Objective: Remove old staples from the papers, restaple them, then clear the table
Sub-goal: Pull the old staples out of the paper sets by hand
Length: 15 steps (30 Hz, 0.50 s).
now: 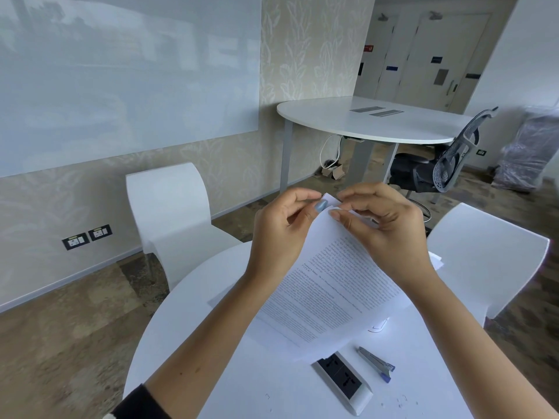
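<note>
Head view looks down on a round white table where two bare hands lift a stack of white printed paper sheets by its far corner. The left hand pinches that corner, thumb on top of the page and the other fingers curled behind it. The right hand meets it at the same corner, thumb and fingertips drawn narrow on the paper's edge; whether a staple sits between them is too small to tell. The sheets hang tilted, the near edge drooping toward the tabletop and covering part of a grey rectangular socket panel with black outlets set in the table. Just right of that panel lies a slim grey-and-blue staple tool, apart from both hands. A small white curved object shows under the paper's right edge. Tiny bent metal staples lie scattered near the table's front edge. Two white moulded chairs stand beyond the table.
</note>
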### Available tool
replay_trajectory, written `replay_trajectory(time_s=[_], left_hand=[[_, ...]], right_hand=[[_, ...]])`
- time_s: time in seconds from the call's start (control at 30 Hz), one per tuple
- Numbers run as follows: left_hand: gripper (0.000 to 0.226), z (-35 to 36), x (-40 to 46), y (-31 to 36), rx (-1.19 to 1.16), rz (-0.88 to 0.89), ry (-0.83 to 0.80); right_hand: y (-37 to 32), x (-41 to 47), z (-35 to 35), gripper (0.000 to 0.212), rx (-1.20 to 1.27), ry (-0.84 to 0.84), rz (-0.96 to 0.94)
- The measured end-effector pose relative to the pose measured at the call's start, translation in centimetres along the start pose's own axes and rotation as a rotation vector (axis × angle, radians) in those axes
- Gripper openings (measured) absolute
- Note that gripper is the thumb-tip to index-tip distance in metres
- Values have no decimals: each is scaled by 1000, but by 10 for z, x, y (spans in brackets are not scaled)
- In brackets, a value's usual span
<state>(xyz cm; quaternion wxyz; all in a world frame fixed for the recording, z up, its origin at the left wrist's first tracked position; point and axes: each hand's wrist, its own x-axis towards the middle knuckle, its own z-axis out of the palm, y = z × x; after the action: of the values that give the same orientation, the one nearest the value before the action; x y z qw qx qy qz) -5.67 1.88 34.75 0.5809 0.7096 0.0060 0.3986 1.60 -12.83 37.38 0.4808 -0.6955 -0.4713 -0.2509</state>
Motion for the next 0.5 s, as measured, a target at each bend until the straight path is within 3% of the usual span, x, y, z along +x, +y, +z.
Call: replay_trajectory(time_s=[0.5], left_hand=[[14,-1,0,9,31,-9,3]], right_hand=[[3,0,-2,7,-55,52,-66]])
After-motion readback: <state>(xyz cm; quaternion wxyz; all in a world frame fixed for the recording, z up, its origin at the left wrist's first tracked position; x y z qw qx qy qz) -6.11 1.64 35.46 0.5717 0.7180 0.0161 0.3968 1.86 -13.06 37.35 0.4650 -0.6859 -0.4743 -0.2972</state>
